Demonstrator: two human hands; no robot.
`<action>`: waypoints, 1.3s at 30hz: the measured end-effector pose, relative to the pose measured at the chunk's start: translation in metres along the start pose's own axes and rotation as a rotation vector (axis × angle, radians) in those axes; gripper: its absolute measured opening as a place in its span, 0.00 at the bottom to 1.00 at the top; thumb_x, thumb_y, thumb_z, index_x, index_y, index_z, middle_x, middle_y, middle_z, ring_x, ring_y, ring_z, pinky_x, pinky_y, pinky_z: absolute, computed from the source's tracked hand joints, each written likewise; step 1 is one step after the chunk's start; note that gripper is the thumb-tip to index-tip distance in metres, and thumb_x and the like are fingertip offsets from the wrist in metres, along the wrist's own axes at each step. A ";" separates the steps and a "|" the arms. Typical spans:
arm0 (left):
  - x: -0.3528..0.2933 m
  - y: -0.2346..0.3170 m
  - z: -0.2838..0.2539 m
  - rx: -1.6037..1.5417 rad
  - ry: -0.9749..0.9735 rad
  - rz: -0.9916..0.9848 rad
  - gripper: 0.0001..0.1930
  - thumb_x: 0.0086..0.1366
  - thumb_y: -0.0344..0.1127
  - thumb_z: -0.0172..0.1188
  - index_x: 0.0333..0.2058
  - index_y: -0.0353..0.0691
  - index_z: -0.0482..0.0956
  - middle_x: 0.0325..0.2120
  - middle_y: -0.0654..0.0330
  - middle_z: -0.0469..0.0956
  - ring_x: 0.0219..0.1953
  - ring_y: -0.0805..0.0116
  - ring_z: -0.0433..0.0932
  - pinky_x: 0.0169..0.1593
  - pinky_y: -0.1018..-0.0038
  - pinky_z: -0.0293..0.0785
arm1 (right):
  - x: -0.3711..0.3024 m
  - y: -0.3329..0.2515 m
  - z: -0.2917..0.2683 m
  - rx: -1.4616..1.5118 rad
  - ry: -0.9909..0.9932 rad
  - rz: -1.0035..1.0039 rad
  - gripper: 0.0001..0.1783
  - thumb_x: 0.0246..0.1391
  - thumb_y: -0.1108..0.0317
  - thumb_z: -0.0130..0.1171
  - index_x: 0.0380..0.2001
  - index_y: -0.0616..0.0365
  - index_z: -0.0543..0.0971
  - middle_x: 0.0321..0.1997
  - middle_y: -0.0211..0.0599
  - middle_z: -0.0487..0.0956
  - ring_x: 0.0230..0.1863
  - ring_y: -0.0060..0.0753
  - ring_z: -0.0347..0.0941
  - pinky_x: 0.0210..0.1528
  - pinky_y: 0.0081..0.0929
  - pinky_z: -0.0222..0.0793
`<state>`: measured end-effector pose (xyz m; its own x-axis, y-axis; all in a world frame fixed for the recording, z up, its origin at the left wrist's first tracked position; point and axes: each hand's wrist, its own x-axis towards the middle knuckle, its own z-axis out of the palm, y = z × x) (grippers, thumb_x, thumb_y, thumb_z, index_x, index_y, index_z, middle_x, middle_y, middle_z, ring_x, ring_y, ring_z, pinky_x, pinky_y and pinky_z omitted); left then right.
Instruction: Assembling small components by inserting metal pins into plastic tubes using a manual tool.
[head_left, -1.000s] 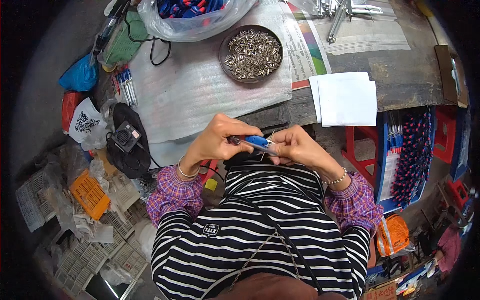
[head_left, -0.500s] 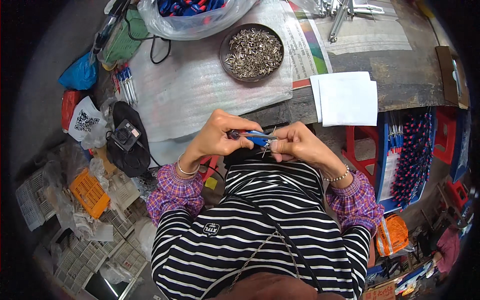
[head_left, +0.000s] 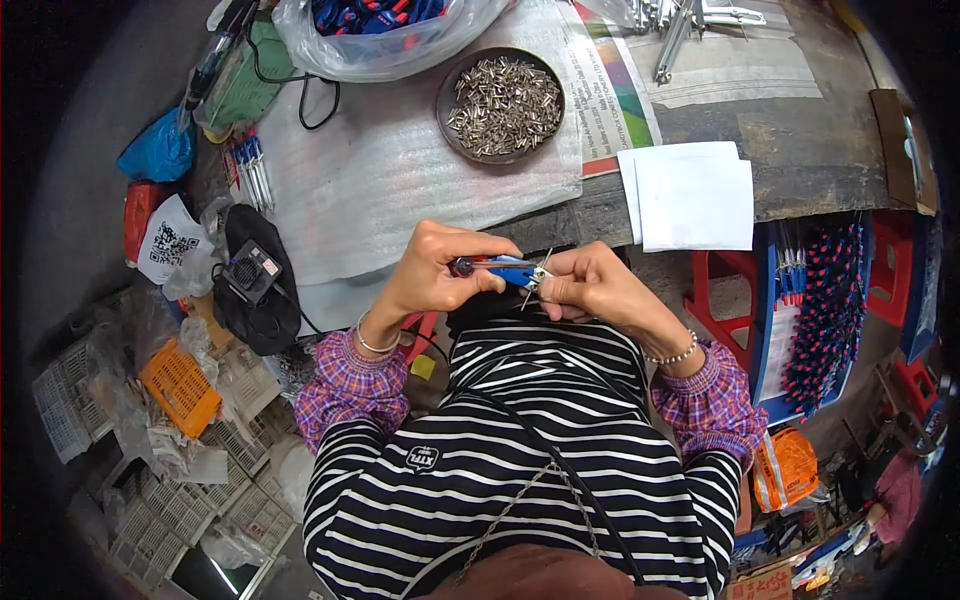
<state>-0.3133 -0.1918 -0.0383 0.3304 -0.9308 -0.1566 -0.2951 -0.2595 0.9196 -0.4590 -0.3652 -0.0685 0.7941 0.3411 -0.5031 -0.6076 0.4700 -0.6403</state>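
Note:
Just beyond my lap, my left hand (head_left: 437,270) is closed around a blue-handled tool (head_left: 513,274) with a dark, reddish rounded end and thin metal prongs at its other end. The thumb and fingers of my right hand (head_left: 598,290) pinch the metal end, where slim prongs cross and stick out. Whether a small loose part sits between the right fingertips is hidden. Past both hands, a round dark bowl (head_left: 443,105) holds a heap of small silvery metal pins (head_left: 505,105); neither hand touches it.
A clear plastic bag (head_left: 395,55) of blue-and-red handles stands at the back. White paper sheets (head_left: 697,205) lie right of the bowl, with metal parts (head_left: 680,40) farther back. A blue crate (head_left: 770,340) of blue-and-red pieces is at right; a black power adapter (head_left: 252,272) lies left.
Both hands keep their grip on the tool. The tool has turned slightly, and its metal end shows a little more between the fingers.

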 end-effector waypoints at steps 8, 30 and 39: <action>0.002 0.000 -0.005 -0.005 -0.062 -0.011 0.15 0.44 0.29 0.68 0.33 0.32 0.81 0.21 0.57 0.80 0.22 0.72 0.78 0.27 0.79 0.72 | -0.001 -0.003 0.002 0.016 -0.001 0.013 0.08 0.54 0.70 0.54 0.25 0.63 0.77 0.17 0.25 0.73 0.16 0.10 0.60 0.17 0.11 0.53; -0.003 -0.004 -0.002 0.004 -0.006 -0.005 0.14 0.45 0.28 0.68 0.34 0.33 0.81 0.17 0.60 0.78 0.17 0.81 0.71 0.22 0.82 0.65 | 0.002 0.003 0.005 0.038 -0.005 0.004 0.10 0.56 0.68 0.53 0.26 0.63 0.77 0.17 0.25 0.73 0.15 0.09 0.59 0.16 0.11 0.51; -0.002 0.000 0.000 0.006 -0.006 0.013 0.15 0.43 0.26 0.67 0.34 0.32 0.81 0.21 0.57 0.80 0.19 0.75 0.76 0.25 0.81 0.69 | 0.002 0.006 0.005 -0.003 0.023 -0.017 0.10 0.56 0.68 0.54 0.25 0.63 0.77 0.17 0.24 0.73 0.15 0.10 0.60 0.16 0.12 0.51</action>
<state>-0.3142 -0.1901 -0.0386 0.3209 -0.9357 -0.1467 -0.3047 -0.2486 0.9194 -0.4611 -0.3579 -0.0706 0.8038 0.3144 -0.5049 -0.5938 0.4735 -0.6505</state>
